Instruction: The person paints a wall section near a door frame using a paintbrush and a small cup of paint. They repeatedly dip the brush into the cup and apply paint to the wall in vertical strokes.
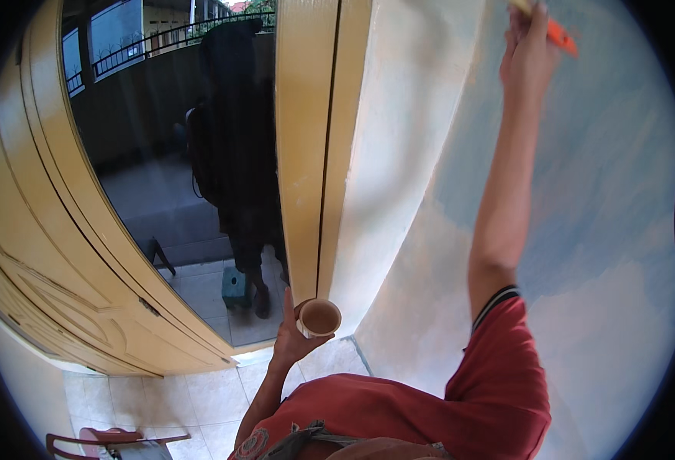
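Note:
My left hand [293, 343] holds a small round cup [320, 317] low in front of me, its forefinger pointing up beside it. The cup's inside looks light brown; whether there is paint in it I cannot tell. High at the upper right, my right hand [528, 54] grips what looks like a paintbrush with an orange handle [563, 39]. Its pale far end is cut off by the top of the picture. Behind that arm stands a wall [590, 190] with uneven blue-grey and pale peach patches. A whitish wall strip [398, 132] meets it at a corner.
A yellow-brown wooden door frame [303, 144] borders a dark glass pane [148, 149], which reflects a standing figure and a green stool. Carved wooden panelling [56, 247] is on the left. Pale tiles [211, 397] cover the floor. A reddish-brown chair [105, 435] stands lower left.

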### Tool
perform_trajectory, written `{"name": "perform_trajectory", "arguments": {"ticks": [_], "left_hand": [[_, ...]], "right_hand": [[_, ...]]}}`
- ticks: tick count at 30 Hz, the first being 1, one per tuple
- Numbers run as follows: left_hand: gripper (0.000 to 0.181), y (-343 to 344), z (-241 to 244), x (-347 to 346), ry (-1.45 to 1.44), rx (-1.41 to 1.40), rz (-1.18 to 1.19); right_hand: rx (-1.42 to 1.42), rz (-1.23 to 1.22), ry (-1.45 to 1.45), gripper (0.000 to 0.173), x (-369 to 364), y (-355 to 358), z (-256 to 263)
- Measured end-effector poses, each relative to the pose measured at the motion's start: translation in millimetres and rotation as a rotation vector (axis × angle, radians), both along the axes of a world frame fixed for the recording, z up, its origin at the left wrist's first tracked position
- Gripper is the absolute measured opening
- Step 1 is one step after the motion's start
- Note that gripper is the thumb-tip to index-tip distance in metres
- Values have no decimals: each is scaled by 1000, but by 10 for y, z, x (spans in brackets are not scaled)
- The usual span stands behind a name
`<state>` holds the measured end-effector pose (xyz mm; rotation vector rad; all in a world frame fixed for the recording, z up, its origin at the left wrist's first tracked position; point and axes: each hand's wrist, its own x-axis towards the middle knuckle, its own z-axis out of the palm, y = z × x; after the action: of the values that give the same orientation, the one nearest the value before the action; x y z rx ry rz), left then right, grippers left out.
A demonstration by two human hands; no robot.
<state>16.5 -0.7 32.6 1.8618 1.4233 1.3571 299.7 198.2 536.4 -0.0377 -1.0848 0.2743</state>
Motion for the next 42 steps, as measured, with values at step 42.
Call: {"name": "perform_trajectory", "arguments": {"ticks": [42], "left_hand": [[143,-95,208,608,-3,-59,-170]], "right_hand": [[-122,-1130,-352,19,643,158,-1137]]}}
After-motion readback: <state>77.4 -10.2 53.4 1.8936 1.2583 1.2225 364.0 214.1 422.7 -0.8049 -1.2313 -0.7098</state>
